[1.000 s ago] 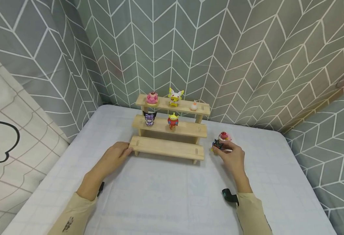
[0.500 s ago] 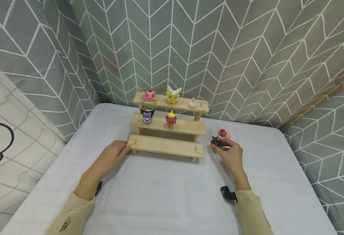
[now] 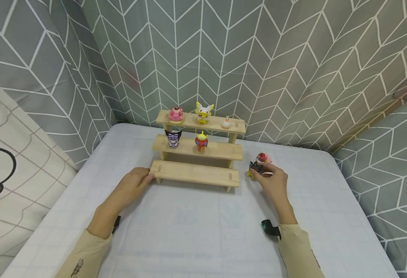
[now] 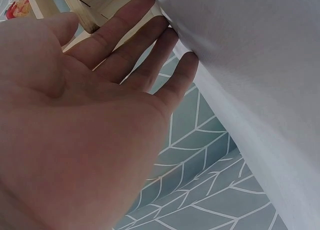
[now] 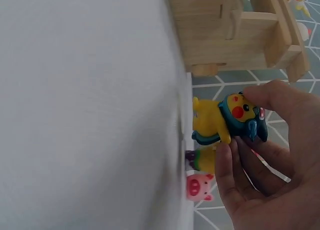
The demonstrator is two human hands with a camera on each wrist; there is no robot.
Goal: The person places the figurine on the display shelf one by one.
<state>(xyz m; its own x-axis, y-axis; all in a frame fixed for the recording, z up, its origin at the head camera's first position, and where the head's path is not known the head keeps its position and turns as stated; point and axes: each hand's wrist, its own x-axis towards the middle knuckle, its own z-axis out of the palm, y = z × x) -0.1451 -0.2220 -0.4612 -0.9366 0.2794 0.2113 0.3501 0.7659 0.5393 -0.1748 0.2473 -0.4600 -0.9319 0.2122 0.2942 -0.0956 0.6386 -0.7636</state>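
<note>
My right hand (image 3: 272, 181) pinches a yellow toy figurine (image 5: 210, 121) with red cheeks and a dark teal hood, thumb on its head, to the right of a three-step wooden shelf (image 3: 194, 172). The figurine looks upright, at or just over the tabletop. Just behind it are a pink pig figurine (image 5: 199, 187), a yellow-and-green figurine (image 5: 204, 159) partly hidden by the fingers, and a red-topped figurine (image 3: 261, 157). My left hand (image 3: 130, 188), fingers nearly straight, touches the left end of the lowest step.
On the top step stand a pink figurine (image 3: 176, 114), a white-and-yellow eared one (image 3: 203, 112) and a small white one (image 3: 225, 122). A purple-and-black figurine (image 3: 173, 139) and a red-and-yellow one (image 3: 201, 141) occupy the middle step. Patterned grey curtains (image 3: 189, 58) surround the white-covered table (image 3: 189, 231).
The whole head view has shifted slightly left. My right hand keeps its pinch on the hooded figurine, which has tilted a little; the left hand stays at the shelf's end.
</note>
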